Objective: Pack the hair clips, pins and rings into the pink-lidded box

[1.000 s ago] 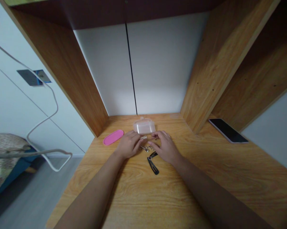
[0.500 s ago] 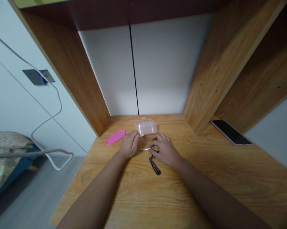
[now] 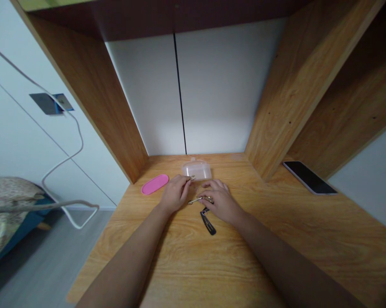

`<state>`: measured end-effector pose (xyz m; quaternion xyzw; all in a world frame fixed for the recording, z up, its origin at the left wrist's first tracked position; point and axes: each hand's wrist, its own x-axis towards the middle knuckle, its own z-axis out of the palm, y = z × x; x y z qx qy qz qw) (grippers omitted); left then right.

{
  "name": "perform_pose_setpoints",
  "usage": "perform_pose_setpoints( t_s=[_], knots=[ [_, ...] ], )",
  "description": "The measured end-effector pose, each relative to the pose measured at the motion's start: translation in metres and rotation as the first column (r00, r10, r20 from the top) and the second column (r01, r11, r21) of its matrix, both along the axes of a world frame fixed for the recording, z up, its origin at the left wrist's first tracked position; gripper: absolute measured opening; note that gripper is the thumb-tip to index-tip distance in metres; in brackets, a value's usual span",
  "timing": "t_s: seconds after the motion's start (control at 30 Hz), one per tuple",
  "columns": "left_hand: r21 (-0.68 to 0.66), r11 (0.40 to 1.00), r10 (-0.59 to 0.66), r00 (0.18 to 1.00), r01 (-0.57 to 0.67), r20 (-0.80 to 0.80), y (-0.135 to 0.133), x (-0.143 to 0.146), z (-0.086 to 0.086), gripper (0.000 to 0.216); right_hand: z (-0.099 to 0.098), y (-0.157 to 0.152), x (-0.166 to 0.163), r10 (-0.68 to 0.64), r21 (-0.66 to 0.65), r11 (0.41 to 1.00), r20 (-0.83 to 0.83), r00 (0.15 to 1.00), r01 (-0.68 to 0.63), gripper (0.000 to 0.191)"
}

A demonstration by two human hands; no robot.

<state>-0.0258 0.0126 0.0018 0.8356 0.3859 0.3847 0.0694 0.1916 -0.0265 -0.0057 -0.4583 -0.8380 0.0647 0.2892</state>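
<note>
Clip (image 3: 193, 177) moved toward box (image 3: 201, 172) (pinched, jutting from left hand (image 3: 175, 193)).

On the brown wood-grain surface (image 3: 186, 265), the translucent plastic box (image 3: 197, 171) stands at the back, the flat pink oval piece (image 3: 154, 184) to its left. Before the box, a slim metal clip (image 3: 195, 200) lies between left hand (image 3: 174, 193) and right hand (image 3: 220, 202), behind the elongated black hair clip (image 3: 208, 223). The rectangular black-screened phone (image 3: 309, 178) lies far right.

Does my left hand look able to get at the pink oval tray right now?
Likely yes: the pink oval tray lies just left of your left hand, with nothing visible between them. That hand does seem to pinch a small shiny clip, though, which may need setting down first.
</note>
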Motion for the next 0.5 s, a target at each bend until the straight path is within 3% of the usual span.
perform_pose_setpoints(
  t_s=[0.23, 0.5],
  knots=[
    [-0.068, 0.997, -0.019, 1.000, 0.020, 0.017, -0.0034, 0.0023, 0.0035, 0.027, 0.0090, -0.0004, -0.0020, 0.034, 0.026, 0.999, -0.196, 0.980, -0.029, 0.012],
    [-0.156, 0.982, -0.108, 0.994, 0.110, 0.019, -0.0053, 0.0075, 0.0017, 0.025, 0.0066, 0.0057, 0.0015, 0.002, 0.082, 0.996, -0.369, 0.930, 0.030, 0.013]
  ],
)
